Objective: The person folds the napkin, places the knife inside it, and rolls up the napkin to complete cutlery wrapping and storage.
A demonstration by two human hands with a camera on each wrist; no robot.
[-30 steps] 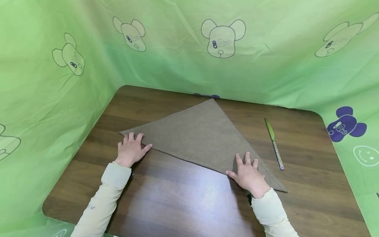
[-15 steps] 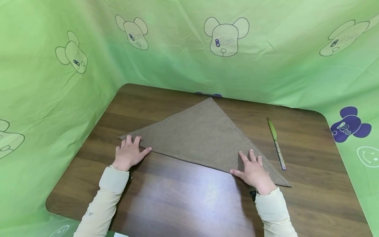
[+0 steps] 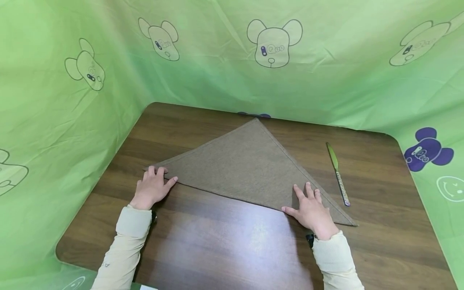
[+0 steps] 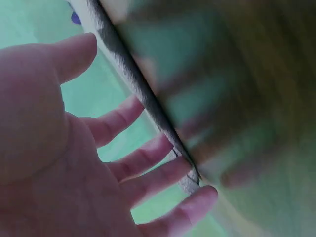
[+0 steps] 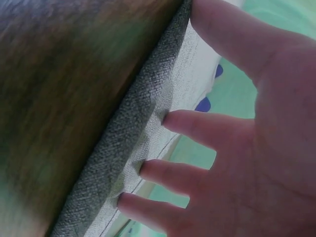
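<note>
Both hands (image 3: 150,190) (image 3: 311,211) touch a brown, triangular, stitch-edged cloth (image 3: 235,167).

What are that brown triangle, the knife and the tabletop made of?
Brown triangle: apparently matte woven fabric; weave and stitched hem show. Knife: blade probably polished metal, given its shine; speckled handle unclear. Tabletop: wood or wood-look laminate, with streaky grain and glossy glare.

A: how's the light? head view looks pretty bright to me, especially the green cloth (image 3: 40,92) at left

B: yeah but big whitish glare on the tabletop (image 3: 217,241), soft shadows by both sleeves (image 3: 121,247). wrist views are dimmer, tabletop's blurry, left one has a smeared reflection of the left hand (image 4: 74,148)
</note>
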